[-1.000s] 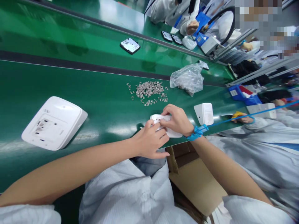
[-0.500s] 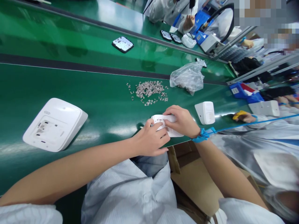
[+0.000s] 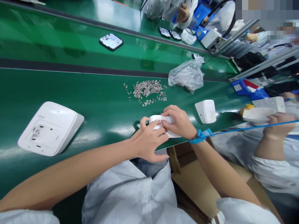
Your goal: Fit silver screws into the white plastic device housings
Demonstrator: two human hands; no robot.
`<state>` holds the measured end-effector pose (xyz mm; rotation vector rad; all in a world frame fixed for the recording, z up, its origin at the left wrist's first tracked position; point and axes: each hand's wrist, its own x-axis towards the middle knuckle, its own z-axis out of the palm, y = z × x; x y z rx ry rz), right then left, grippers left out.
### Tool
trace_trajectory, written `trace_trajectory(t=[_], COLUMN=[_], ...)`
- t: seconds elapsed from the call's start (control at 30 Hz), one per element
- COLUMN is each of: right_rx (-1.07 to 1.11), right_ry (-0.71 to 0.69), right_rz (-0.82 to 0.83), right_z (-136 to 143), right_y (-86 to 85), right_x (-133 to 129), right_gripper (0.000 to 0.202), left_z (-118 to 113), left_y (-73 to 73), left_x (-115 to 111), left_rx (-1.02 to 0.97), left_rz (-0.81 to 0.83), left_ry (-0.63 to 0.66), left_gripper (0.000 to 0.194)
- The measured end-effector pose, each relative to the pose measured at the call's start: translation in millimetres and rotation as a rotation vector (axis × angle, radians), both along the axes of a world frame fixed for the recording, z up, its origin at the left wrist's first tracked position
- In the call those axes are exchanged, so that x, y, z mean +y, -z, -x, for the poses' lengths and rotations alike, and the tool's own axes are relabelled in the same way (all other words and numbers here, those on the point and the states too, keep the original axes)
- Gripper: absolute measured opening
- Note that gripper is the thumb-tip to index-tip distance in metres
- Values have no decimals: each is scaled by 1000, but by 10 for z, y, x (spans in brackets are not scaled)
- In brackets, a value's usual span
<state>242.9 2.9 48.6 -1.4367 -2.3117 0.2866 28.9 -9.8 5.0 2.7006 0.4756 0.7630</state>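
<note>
At the front edge of the green bench, a white plastic housing (image 3: 170,135) is mostly covered by my hands. My right hand (image 3: 178,120) is closed round its far right side, with thumb and fingertips on its upper face. The bent fingers of my left hand (image 3: 149,140) rest on the left part of the housing, and one digit sticks out toward me. Small openings show between the fingers, but what lies under the fingertips is hidden. Beyond my hands is a loose pile of small metal clips (image 3: 147,89).
A larger white housing (image 3: 50,129) lies to the left; another white housing (image 3: 206,112) stands to the right. Behind the clips sits a clear plastic bag (image 3: 187,74). A black-edged board (image 3: 111,42) is farther back. A blue cord (image 3: 252,127) runs right from my wrist strap. Co-workers' arms show at right.
My left hand's fingers have spread a little, while both hands stay on the housing. The black-edged board has shifted left. At right, a co-worker's hand now holds a white part.
</note>
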Motion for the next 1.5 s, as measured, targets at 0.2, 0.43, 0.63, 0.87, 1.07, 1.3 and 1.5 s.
trace_trajectory(t=[0.2, 0.43, 0.63, 0.87, 1.07, 1.3, 1.5], right_rx=[-16, -135, -250, -517, -486, -589, -351], right_ry=[6, 65, 72, -58, -108, -93, 31], right_rz=[26, 37, 32, -34, 136, 35, 5], right_z=[42, 184, 235, 287, 190, 271, 255], right_y=[-25, -17, -76, -240, -289, -210, -65], right_x=[-20, 40, 19, 45, 118, 97, 35], right_gripper=[14, 15, 12, 9, 15, 12, 18], left_z=[46, 56, 47, 36, 31, 24, 34], left_y=[-27, 65, 81, 91, 136, 130, 137], left_x=[-18, -13, -22, 1, 19, 40, 36], left_rx=[71, 64, 32, 56, -21, -23, -23], left_rz=[-164, -292, -271, -312, -307, -299, -270], left_ry=[27, -12, -16, -23, -34, -12, -16], left_gripper=[55, 52, 54, 56, 54, 50, 44])
